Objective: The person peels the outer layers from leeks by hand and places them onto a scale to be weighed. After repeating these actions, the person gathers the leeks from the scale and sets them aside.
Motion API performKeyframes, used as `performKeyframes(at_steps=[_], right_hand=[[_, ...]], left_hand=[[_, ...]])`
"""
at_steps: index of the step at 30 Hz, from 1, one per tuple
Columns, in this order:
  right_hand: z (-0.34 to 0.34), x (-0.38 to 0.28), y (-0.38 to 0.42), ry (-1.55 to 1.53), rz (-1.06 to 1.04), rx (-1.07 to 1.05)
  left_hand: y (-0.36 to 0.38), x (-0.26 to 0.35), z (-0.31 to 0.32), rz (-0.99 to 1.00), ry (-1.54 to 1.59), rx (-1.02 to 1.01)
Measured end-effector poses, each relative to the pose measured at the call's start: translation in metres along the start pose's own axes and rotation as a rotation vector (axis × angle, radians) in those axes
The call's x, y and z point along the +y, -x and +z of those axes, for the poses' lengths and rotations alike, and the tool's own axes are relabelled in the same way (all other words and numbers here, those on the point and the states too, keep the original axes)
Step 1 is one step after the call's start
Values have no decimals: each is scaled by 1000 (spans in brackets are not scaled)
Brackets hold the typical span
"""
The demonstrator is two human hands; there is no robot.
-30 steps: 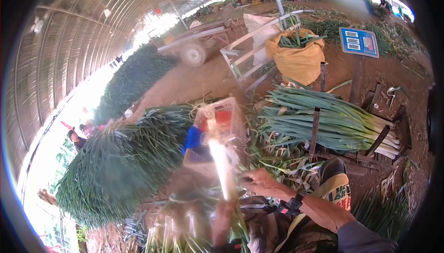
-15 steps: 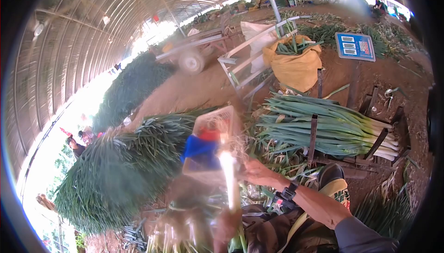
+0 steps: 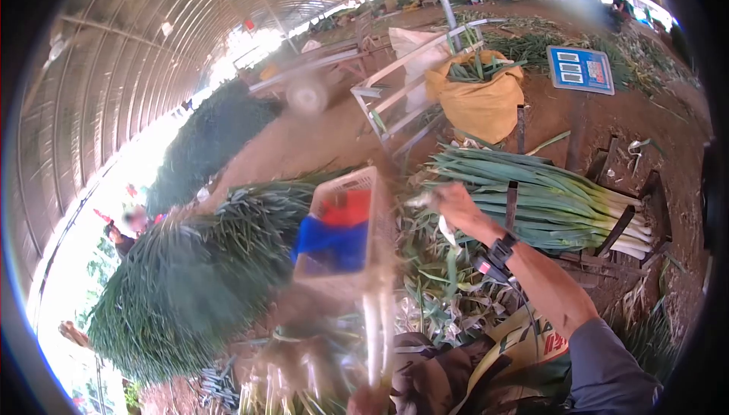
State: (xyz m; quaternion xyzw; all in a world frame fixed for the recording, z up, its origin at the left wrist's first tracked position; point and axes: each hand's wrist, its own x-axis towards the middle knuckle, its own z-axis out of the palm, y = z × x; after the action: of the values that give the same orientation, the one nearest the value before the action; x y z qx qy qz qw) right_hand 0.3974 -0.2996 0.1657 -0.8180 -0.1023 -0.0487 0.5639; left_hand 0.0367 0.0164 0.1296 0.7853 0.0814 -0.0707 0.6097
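So a couple of pale leek stalks [image 3: 375, 339] are gripped by the blurry left hand [image 3: 370, 400], pointing up toward the crate [image 3: 384, 225]. Pale scraps [image 3: 446, 230] are seen dangling at the right hand [image 3: 460, 211], but whether they're clutched or let go honestly can't be told. A leek bundle [image 3: 547, 196] is cradled by metal posts [image 3: 512, 208] nearby.

The head camera looks forward and down
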Motion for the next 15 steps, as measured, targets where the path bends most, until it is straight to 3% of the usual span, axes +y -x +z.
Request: performKeyframes(at_steps=[1, 2, 4, 5, 8, 11, 14, 15], right_hand=[[-2, -32, 29, 41, 56, -183], [8, -22, 41, 263, -6, -358], [28, -2, 65, 667, -247, -677], [33, -26, 80, 857, -228, -739], [63, -18, 102, 480, -465, -527], [91, -25, 112, -87, -384, -481], [67, -51, 124, -505, 127, -806], [58, -72, 133, -512, 121, -756]], left_hand=[[0, -5, -2, -103, 389, -20], [-2, 14, -1, -172, 366, 26], [-7, 3, -3, -49, 376, 98], [-13, -9, -7, -33, 369, 105], [-20, -30, -13, -38, 351, 84], [-14, 14, -1, -140, 314, 43], [-21, -13, -1, -43, 338, -12], [-24, -4, 3, -80, 392, -40]])
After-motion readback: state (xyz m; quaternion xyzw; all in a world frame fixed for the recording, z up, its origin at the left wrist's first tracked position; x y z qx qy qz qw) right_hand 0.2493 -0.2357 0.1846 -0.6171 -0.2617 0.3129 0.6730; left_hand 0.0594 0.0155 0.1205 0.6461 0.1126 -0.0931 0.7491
